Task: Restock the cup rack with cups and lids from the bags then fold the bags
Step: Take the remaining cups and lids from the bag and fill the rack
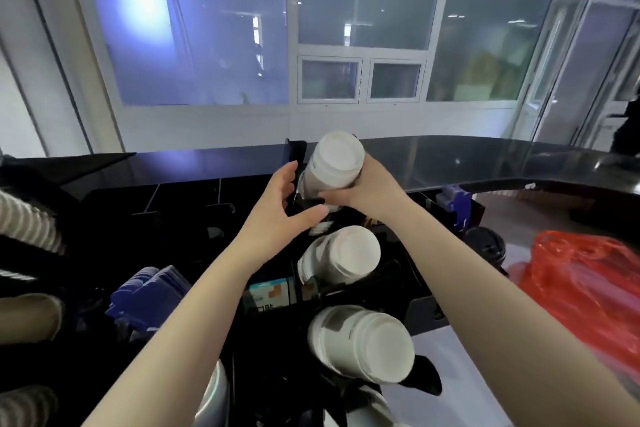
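Note:
A stack of white paper cups (335,163), bottoms up, stands in the far slot of the black cup rack (420,314). My right hand (372,187) grips this stack from the right, thumb across its lower part. My left hand (285,203) is beside it on the left, fingers spread and relaxed, touching the rack edge near the stack's base. Two more upside-down cup stacks sit in nearer slots: a middle stack (341,256) and a near stack (363,343). A red plastic bag (585,284) lies on the counter at the right.
Blue cup sleeves (149,291) fill a rack section at the left. Ribbed paper cups (24,222) lie at the far left. Black lids (485,246) stand right of the rack. A dark glossy counter (485,159) runs behind. A person in dark clothes stands at the far right.

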### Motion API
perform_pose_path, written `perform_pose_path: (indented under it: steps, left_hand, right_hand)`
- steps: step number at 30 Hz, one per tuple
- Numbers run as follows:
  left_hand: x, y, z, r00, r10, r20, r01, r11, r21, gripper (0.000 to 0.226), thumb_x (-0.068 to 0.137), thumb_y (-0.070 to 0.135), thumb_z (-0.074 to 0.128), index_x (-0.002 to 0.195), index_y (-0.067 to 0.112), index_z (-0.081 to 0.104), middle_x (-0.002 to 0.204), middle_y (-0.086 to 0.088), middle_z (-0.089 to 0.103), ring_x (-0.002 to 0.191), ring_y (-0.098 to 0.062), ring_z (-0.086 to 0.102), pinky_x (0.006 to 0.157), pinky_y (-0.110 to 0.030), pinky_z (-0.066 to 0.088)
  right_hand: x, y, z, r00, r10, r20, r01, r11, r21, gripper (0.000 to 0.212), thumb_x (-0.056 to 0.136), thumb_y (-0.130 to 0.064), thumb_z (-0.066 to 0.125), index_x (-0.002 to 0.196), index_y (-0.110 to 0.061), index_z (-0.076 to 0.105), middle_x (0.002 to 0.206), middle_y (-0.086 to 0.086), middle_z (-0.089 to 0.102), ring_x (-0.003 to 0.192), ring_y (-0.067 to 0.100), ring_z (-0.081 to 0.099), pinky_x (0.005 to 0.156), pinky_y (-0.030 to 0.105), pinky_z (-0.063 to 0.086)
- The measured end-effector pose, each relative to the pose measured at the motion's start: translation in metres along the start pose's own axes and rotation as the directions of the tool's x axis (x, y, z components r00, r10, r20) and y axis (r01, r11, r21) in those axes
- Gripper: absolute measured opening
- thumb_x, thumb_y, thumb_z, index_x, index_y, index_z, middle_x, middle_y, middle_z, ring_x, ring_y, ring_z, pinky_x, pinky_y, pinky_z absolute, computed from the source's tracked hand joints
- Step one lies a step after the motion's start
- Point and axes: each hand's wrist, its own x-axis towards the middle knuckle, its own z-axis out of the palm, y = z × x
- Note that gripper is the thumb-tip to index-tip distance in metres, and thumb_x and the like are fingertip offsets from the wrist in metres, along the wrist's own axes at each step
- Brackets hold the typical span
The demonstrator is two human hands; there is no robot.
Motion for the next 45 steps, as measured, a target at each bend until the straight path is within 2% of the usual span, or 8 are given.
perform_pose_path:
  steps: [4, 10, 16, 30, 35, 39, 41, 45]
  left_hand:
    - [0.006, -0.019, 0.009, 0.999, -0.01, 0.05, 0.011, 1.0, -0.023, 0.12, 0.056, 0.044, 0.084, 0.15, 0.031, 0.012, 0.128, 0.036, 0.04, 0.113, 0.025, 0.041, 0.084, 0.001, 0.037]
    - [0.005, -0.035, 0.024, 0.996, 0.065, -0.063, -0.068, 0.996, -0.055, 0.093, 0.069, 0.018, 0.085, 0.136, 0.049, 0.027, 0.129, 0.027, 0.05, 0.12, 0.009, 0.048, 0.09, -0.005, 0.041]
    - [0.008, -0.023, 0.03, 0.941, 0.202, -0.271, -0.186, 0.979, 0.082, 0.074, 0.065, 0.029, 0.075, 0.121, 0.056, 0.035, 0.117, 0.042, 0.048, 0.113, 0.008, 0.051, 0.088, -0.005, 0.039]
    - [0.008, -0.031, 0.031, 0.964, 0.12, -0.238, -0.078, 0.981, 0.178, 0.066, 0.07, 0.035, 0.072, 0.121, 0.059, 0.038, 0.111, 0.041, 0.054, 0.101, 0.021, 0.05, 0.075, 0.005, 0.035]
    - [0.006, -0.027, 0.031, 0.969, 0.164, -0.187, -0.132, 0.976, 0.171, 0.064, 0.069, 0.032, 0.065, 0.123, 0.057, 0.041, 0.116, 0.034, 0.057, 0.107, 0.014, 0.053, 0.079, 0.003, 0.037]
    - [-0.001, -0.019, 0.028, 0.967, 0.199, -0.159, -0.173, 0.971, 0.162, 0.072, 0.071, 0.025, 0.068, 0.135, 0.043, 0.04, 0.129, 0.022, 0.055, 0.118, 0.003, 0.051, 0.094, -0.015, 0.044]
    - [-0.011, -0.012, 0.027, 0.961, 0.202, -0.187, -0.165, 0.967, 0.196, 0.077, 0.073, 0.029, 0.069, 0.142, 0.032, 0.035, 0.142, 0.013, 0.045, 0.13, -0.003, 0.042, 0.107, -0.025, 0.038]
    - [-0.042, 0.014, 0.027, 0.929, 0.23, -0.289, -0.19, 0.969, 0.159, 0.076, 0.073, 0.047, 0.063, 0.141, 0.043, 0.028, 0.142, 0.032, 0.033, 0.133, 0.008, 0.032, 0.104, -0.004, 0.024]
  right_hand:
    - [0.002, 0.004, 0.004, 1.0, -0.004, -0.022, 0.005, 1.0, 0.027, 0.08, 0.058, -0.039, 0.087, 0.128, -0.029, 0.049, 0.117, -0.016, 0.062, 0.112, 0.006, 0.056, 0.095, 0.03, 0.047]
    - [-0.003, 0.012, 0.009, 0.995, -0.013, -0.097, 0.023, 0.993, 0.113, 0.076, 0.056, -0.038, 0.085, 0.124, -0.032, 0.05, 0.115, -0.017, 0.062, 0.109, 0.005, 0.056, 0.095, 0.034, 0.049]
    - [-0.01, 0.009, 0.013, 0.976, -0.012, -0.216, 0.062, 0.972, 0.228, 0.06, 0.049, -0.054, 0.078, 0.101, -0.052, 0.048, 0.095, -0.043, 0.057, 0.093, -0.02, 0.054, 0.065, 0.0, 0.042]
    - [-0.012, 0.009, 0.021, 0.933, -0.11, -0.343, 0.196, 0.953, 0.229, 0.062, 0.052, -0.051, 0.077, 0.104, -0.053, 0.043, 0.103, -0.042, 0.053, 0.099, -0.017, 0.052, 0.069, 0.0, 0.041]
    - [-0.017, 0.004, 0.012, 0.934, -0.123, -0.335, 0.228, 0.928, 0.296, 0.063, 0.056, -0.046, 0.079, 0.11, -0.048, 0.046, 0.105, -0.036, 0.058, 0.102, -0.011, 0.056, 0.079, 0.011, 0.049]
    - [-0.028, -0.01, -0.005, 0.933, -0.147, -0.329, 0.28, 0.87, 0.406, 0.078, 0.057, -0.041, 0.081, 0.125, -0.014, 0.053, 0.117, -0.001, 0.065, 0.111, 0.015, 0.062, 0.091, 0.041, 0.053]
    - [-0.039, -0.016, -0.017, 0.918, -0.182, -0.353, 0.332, 0.839, 0.431, 0.076, 0.06, -0.038, 0.081, 0.124, -0.006, 0.054, 0.116, 0.006, 0.066, 0.109, 0.018, 0.063, 0.088, 0.039, 0.055]
    - [-0.068, -0.016, -0.033, 0.88, -0.182, -0.438, 0.417, 0.738, 0.53, 0.055, 0.068, -0.023, 0.078, 0.118, -0.008, 0.058, 0.109, -0.004, 0.07, 0.106, 0.012, 0.065, 0.082, 0.023, 0.053]
